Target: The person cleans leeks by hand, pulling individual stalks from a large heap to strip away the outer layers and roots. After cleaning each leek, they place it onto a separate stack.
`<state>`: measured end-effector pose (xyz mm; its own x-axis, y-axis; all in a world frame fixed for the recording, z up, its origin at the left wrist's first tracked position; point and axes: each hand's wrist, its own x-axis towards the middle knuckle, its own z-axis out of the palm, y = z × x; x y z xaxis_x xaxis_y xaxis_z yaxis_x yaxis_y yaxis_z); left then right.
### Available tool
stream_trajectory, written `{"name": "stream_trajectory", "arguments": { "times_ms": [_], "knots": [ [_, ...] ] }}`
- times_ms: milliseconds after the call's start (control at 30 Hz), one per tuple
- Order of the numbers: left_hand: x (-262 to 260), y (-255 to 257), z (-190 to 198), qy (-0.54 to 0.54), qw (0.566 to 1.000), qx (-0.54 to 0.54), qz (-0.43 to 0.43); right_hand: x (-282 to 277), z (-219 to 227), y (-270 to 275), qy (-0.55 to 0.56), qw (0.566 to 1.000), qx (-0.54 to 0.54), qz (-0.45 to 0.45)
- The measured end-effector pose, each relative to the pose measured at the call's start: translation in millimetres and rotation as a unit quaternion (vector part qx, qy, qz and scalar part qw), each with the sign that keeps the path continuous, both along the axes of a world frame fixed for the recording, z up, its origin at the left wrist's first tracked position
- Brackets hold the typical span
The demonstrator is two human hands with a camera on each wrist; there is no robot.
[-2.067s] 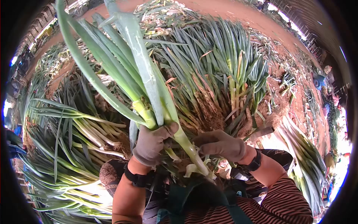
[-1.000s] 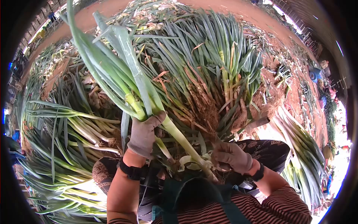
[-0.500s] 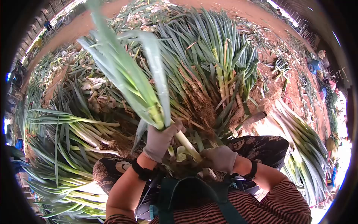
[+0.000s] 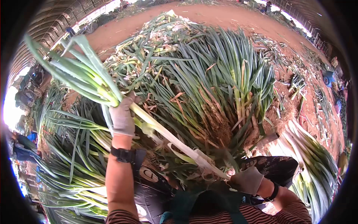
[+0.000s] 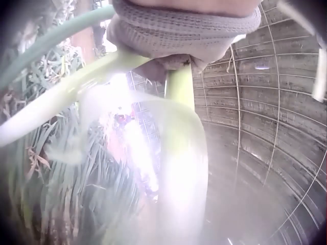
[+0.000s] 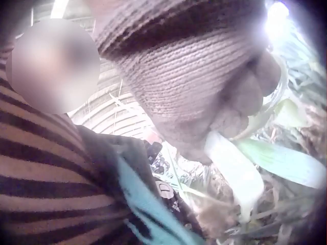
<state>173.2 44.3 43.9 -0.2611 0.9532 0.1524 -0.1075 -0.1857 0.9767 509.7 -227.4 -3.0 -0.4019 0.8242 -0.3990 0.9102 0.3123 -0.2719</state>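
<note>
My gloved left hand grips a large green onion just below its leaves, together with a shorter stalk. The leaves fan out to the upper left; the white shank slants down to the right. In the left wrist view two pale stalks come out of the glove. My gloved right hand is at the shank's lower end, fingers curled. In the right wrist view a pale strip of outer leaf comes out of that fist. The root end is hidden by the hand.
A large heap of untrimmed green onions lies ahead, roots towards me. Cleaned white-shanked onions lie at the right, more onions at the left. A flat blade lies near the right knee. Leaf scraps are piled behind.
My left hand has moved up and left with the onion, so more of the white shank shows. My right hand has moved right, and outer skin now hangs loose along the shank.
</note>
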Motion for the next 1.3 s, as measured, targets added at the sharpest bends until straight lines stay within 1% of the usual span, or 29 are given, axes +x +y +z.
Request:
{"name": "stream_trajectory", "arguments": {
  "times_ms": [33,67,133,167,200,233,267,300,333,367,400,433,533,567,600,633,667,700,767,867,900,967,1033,1067,1100,1167,1233,1267,1300],
  "knots": [
    [3,2,-5,0.004,1.0,-0.007,0.013,-1,-14,-2,-0.046,0.998,-0.014,0.028],
    [9,10,-19,-0.025,0.998,0.03,0.038,-3,-22,-2,-0.096,0.993,-0.026,0.058],
    [8,19,-36,-0.044,0.998,0.034,0.019,-8,-18,-1,-0.124,0.989,-0.069,0.035],
    [9,23,-43,-0.061,0.998,0.013,0.032,-8,-15,-1,-0.141,0.986,-0.087,0.025],
    [7,25,-43,-0.054,0.998,0.032,0.016,-10,-13,-1,-0.156,0.982,-0.106,0.011],
    [6,27,-46,-0.062,0.997,0.028,0.032,-12,-9,2,-0.17,0.977,-0.128,0.0],
    [6,34,-49,-0.071,0.996,0.028,0.046,-11,-13,1,-0.179,0.975,-0.133,0.02],
    [2,48,-58,-0.058,0.988,0.087,0.11,-7,-21,-2,-0.189,0.971,-0.138,0.041],
    [2,52,-46,-0.045,0.973,0.144,0.176,0,-30,-7,-0.2,0.967,-0.144,0.064],
    [-10,50,-34,-0.057,0.974,0.095,0.2,9,-43,-18,-0.218,0.959,-0.174,0.058],
    [-38,61,-28,-0.03,0.977,0.043,0.206,19,-53,-26,-0.236,0.949,-0.201,0.05],
    [-55,65,-31,-0.04,0.979,0.047,0.197,29,-66,-32,-0.254,0.938,-0.23,0.044],
    [-50,50,-24,-0.058,0.981,0.023,0.185,4,-10,20,-0.144,0.981,-0.128,-0.039],
    [-46,46,-24,-0.069,0.978,0.019,0.194,-3,-6,37,-0.107,0.994,0.011,-0.031],
    [-46,42,-27,-0.101,0.985,0.035,0.133,-11,-4,54,-0.067,0.987,0.148,-0.021],
    [-38,33,-21,-0.096,0.989,0.05,0.1,-21,4,75,0.003,0.978,0.207,-0.024],
    [-27,25,-14,-0.091,0.992,0.065,0.064,-32,14,96,0.073,0.961,0.264,-0.028],
    [-21,23,-16,-0.076,0.99,0.102,0.059,-45,26,113,0.099,0.951,0.29,-0.036],
    [-14,13,-12,-0.072,0.992,0.093,0.045,-76,42,145,0.169,0.92,0.35,-0.049],
    [-7,3,-12,-0.032,0.995,0.091,0.039,-123,38,187,0.282,0.854,0.43,-0.077],
    [-5,1,-12,-0.022,0.994,0.096,0.036,-138,38,200,0.292,0.834,0.464,-0.062],
    [2,-6,-4,-0.057,0.996,0.066,0.01,-158,35,218,0.312,0.789,0.528,-0.034],
    [0,-5,-7,-0.082,0.996,0.04,-0.005,-163,27,217,0.301,0.775,0.554,0.041],
    [-2,1,-11,-0.084,0.995,0.051,0.013,-167,22,216,0.296,0.765,0.566,0.08],
    [-4,6,-14,-0.088,0.994,0.062,0.032,-171,9,213,0.369,0.768,0.513,0.104],
    [-10,10,-14,-0.08,0.993,0.063,0.064,-154,6,176,0.403,0.853,0.304,0.132],
    [-22,16,-18,-0.1,0.988,0.068,0.092,-134,11,139,0.434,0.871,0.226,0.05],
    [-25,17,-15,-0.111,0.985,0.063,0.12,-120,5,128,0.391,0.888,0.242,0.011],
    [-33,27,-26,-0.107,0.982,0.069,0.14,-110,5,118,0.385,0.891,0.232,-0.067]
  ]
}}
